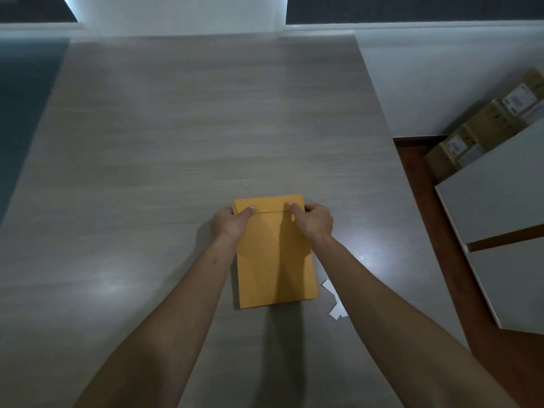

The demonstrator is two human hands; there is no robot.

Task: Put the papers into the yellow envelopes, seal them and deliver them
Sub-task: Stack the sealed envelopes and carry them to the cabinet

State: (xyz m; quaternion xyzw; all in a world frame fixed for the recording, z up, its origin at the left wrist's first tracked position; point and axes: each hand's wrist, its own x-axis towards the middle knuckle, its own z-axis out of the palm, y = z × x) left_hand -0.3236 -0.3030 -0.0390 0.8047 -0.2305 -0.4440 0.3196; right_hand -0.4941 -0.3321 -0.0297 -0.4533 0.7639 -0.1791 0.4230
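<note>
The yellow envelope [275,254] is lying flat on the grey table [176,142], with its flap end pointing away from the person and its closed bottom edge nearest the body. The flap [269,205] is lying folded down over the envelope, its edge running straight across just below the far end. This flat placement is giving the flap a firm surface to be pressed against.

The left hand [231,223] is gripping the far left corner of the envelope. Its thumb is lying on top, across the flap edge, and the other fingers are curling round the left side. Whether they are reaching underneath cannot be told. The right hand [313,220] is mirroring this at the far right corner, thumb on top of the flap and fingers wrapping the right side. Holding both corners at once is keeping the envelope square and is stopping the flap from lifting while pressure is being applied.

Judged from this arrangement, the step in hand is sealing. Any papers would be hidden inside the envelope. Delivery is not yet done.

White paper strips [334,301] are lying on the table just beside the near right corner of the envelope, partly under the right forearm. They are probably backing peeled from an adhesive flap, but this is not certain.

Cardboard boxes [482,134] are standing on the floor well to the right of the envelope, beyond the table edge.
</note>
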